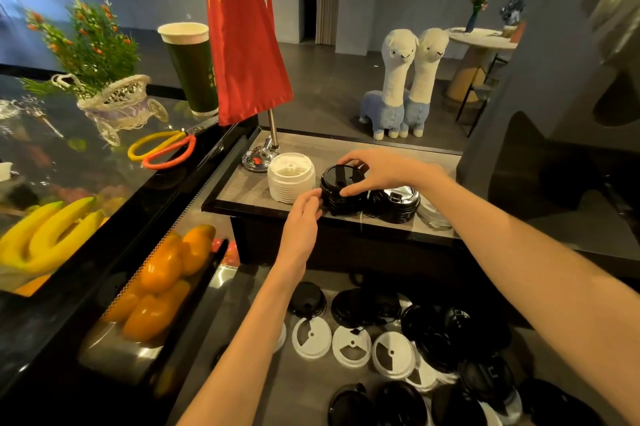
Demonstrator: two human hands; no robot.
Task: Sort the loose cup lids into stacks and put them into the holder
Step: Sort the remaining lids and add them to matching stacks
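Right hand (372, 171) grips the top of the black stack (341, 191) from above, left hand (304, 214) pinching its near-left rim, stack upright just right of the white stack (291, 181).

Three lid stacks (341, 190) are being kept side by side on the shelf (242, 190); loose lids (391, 349) are lying below, nearer.

My single head view – wide-angle, looking forward and down, close over raised shelf (242, 190) – no second view.
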